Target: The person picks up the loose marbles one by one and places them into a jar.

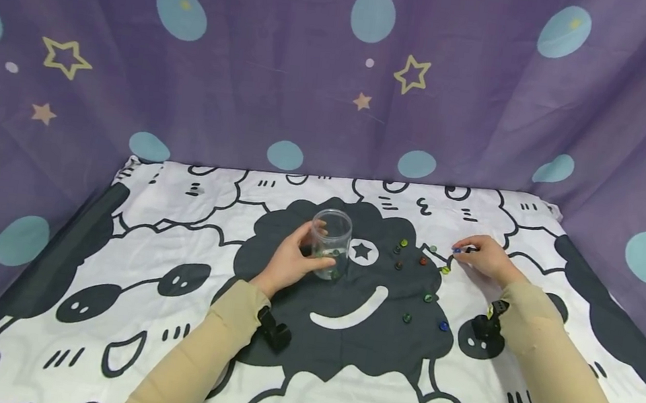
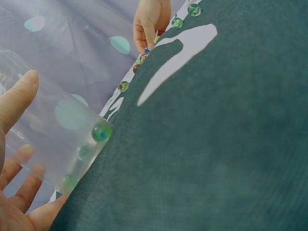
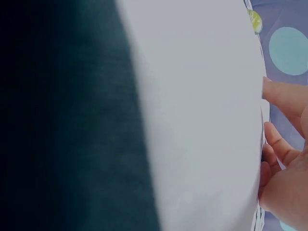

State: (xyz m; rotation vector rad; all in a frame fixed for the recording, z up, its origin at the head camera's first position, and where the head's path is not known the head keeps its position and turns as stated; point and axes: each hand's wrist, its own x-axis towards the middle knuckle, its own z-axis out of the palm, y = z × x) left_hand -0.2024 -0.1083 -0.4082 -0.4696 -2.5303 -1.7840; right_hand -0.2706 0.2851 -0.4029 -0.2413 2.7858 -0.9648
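Jar (image 1: 338, 233): was gripped upright, mouth up, by left hand (image 1: 291, 259)
Blue marble (image 1: 457, 250): was pinched by right hand (image 1: 487, 256), partly hidden

I have the left hand (image 1: 290, 261) out there set in a wide, curved grip: the thumb (image 2: 19, 98) reaches round one side, and the fingers (image 2: 30, 188) lie opposite it, spaced apart from one another. Behind that hand, the left forearm (image 1: 192, 353) slants back and outward in its beige sleeve. Well apart, off to the left hand's right, my right hand (image 1: 487, 255) shows its back, fingertips drawn together in a small pinch pointing leftward. From it the right forearm (image 1: 567, 369), sleeved alike, runs back and out to the right. My right wrist view hides part of the fingertips.
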